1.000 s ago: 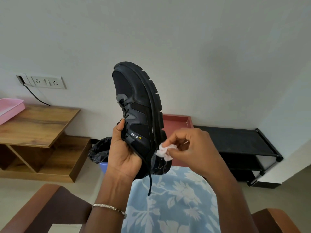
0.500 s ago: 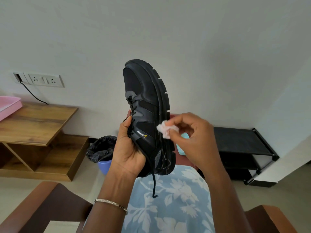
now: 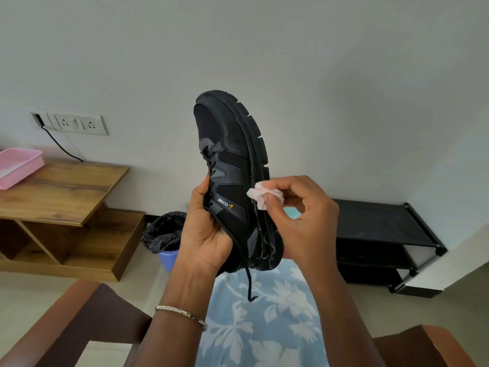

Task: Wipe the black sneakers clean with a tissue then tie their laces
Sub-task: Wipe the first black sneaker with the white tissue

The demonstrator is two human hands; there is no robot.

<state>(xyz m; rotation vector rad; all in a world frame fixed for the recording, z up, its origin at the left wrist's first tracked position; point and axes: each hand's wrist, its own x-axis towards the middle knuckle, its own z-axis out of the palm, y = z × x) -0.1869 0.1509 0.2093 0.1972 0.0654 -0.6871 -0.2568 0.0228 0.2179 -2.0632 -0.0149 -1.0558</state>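
Observation:
My left hand grips a black sneaker at its collar and holds it up, toe pointing upward and sole turned to the right. Its laces are untied and one loose lace hangs down below the heel. My right hand pinches a crumpled white tissue and presses it against the sneaker's side near the sole edge, about midway along the shoe. Only one sneaker is in view.
A wooden table with a pink tray stands at the left. A lined blue bin sits on the floor behind the shoe. A black rack is at the right. Brown chair arms flank my lap.
My right hand has slid the tissue up the sneaker's side, from the heel to about mid-shoe. My left hand keeps its grip on the collar.

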